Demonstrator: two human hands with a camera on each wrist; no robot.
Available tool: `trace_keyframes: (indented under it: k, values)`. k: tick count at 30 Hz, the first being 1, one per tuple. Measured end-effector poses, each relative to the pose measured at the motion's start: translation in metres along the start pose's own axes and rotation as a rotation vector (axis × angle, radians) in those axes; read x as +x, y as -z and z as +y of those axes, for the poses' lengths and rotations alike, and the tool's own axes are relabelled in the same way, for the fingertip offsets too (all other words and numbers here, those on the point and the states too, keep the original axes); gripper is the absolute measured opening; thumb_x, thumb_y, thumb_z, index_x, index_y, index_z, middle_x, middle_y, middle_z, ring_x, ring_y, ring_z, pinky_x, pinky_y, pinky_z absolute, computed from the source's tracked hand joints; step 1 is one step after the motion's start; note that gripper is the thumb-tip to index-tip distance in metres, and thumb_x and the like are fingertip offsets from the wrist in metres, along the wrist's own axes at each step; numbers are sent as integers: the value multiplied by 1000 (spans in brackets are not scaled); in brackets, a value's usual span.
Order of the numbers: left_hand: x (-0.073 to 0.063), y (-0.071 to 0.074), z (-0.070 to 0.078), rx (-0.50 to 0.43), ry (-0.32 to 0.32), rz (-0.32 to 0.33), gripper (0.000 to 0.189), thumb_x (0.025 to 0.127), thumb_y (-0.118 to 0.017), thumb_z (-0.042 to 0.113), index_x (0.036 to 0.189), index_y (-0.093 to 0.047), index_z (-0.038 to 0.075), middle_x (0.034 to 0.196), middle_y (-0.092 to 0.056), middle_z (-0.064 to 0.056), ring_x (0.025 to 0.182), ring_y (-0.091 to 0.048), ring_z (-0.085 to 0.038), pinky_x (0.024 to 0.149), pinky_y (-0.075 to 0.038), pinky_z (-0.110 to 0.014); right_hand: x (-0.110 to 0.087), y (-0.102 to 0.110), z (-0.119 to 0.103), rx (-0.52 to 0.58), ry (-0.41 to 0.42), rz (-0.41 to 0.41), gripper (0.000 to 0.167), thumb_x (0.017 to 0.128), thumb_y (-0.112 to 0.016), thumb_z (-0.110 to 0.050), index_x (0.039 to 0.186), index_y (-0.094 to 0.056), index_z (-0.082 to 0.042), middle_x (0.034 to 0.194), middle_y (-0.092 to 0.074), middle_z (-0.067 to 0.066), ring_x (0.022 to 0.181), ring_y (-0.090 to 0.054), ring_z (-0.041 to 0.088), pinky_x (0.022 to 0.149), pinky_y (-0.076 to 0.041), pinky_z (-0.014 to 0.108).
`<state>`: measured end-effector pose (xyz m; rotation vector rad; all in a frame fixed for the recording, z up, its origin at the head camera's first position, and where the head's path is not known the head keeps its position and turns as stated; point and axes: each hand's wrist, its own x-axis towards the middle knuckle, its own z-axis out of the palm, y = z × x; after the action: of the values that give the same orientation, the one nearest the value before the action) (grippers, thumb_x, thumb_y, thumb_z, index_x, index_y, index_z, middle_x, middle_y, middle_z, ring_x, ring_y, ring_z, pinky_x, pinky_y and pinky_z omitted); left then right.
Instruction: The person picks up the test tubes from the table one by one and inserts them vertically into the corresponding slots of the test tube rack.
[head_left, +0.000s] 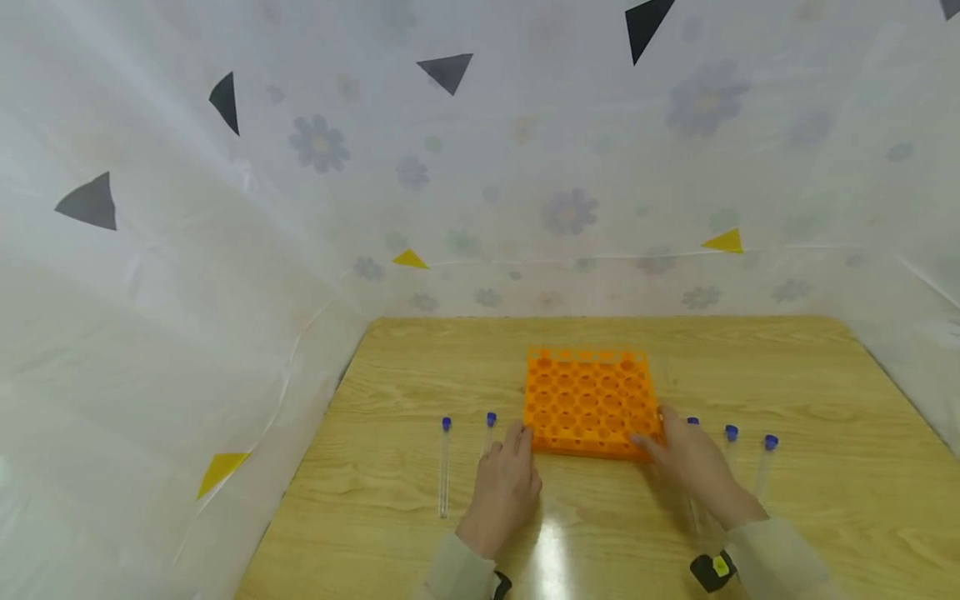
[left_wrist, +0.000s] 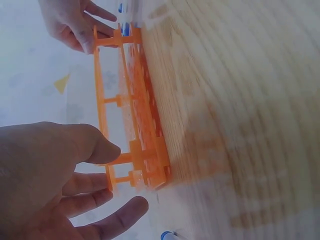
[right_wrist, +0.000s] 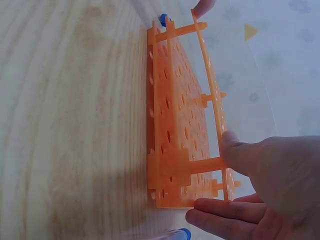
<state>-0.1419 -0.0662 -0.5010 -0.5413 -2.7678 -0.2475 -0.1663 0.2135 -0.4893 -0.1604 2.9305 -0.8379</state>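
An orange test tube rack (head_left: 588, 400), with rows of round holes in stacked plates, rests on the table between my hands. My left hand (head_left: 504, 479) grips its near left corner. In the left wrist view, the left thumb (left_wrist: 102, 147) lies against the rack's upper plate, with the other fingers around the corner post. My right hand (head_left: 697, 471) holds the near right corner. Its thumb (head_left: 647, 446) is at the front edge and its fingers run along the right side. The right wrist view shows the rack (right_wrist: 170, 125) side-on, its holes without tubes.
Left of the rack lie two clear test tubes with blue caps, one tube (head_left: 443, 475) farther out and another cap (head_left: 491, 419) by my left hand. Three more blue-capped tubes (head_left: 765, 471) lie at the right, partly behind my right hand. A patterned white curtain (head_left: 487, 183) surrounds the wooden table (head_left: 390, 400).
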Motion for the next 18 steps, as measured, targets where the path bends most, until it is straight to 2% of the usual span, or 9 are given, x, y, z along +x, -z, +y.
trace_keyframes:
  k: [5, 11, 15, 18]
  values:
    - [-10, 4, 1, -44, -15, 1, 47, 85, -66, 10, 129, -55, 0, 129, -57, -11, 68, -54, -15, 55, -43, -19, -11, -1, -2, -19, -8, 3, 81, 99, -56, -46, 139, -33, 20, 131, -47, 45, 112, -56, 56, 86, -52, 59]
    - [-18, 7, 0, -61, -11, -14, 49, 84, -68, 10, 130, -56, 2, 131, -57, -10, 67, -53, -14, 54, -41, -17, -19, -3, -5, -31, -16, 19, 78, 97, -59, -46, 138, -38, 17, 132, -49, 42, 116, -54, 56, 88, -50, 62]
    - [-23, 8, 0, -86, 8, -39, 49, 86, -67, 12, 132, -54, 2, 133, -57, -10, 75, -57, -16, 60, -46, -20, -25, -7, -5, -53, -1, 42, 78, 97, -59, -46, 138, -38, 17, 132, -48, 43, 115, -54, 57, 88, -50, 62]
    - [-27, 8, -1, -104, 3, -14, 47, 87, -67, 12, 131, -55, 1, 131, -58, -11, 82, -62, -18, 66, -51, -24, -30, -10, -6, -60, 17, 59, 79, 97, -59, -46, 138, -37, 19, 130, -48, 45, 111, -57, 57, 85, -52, 59]
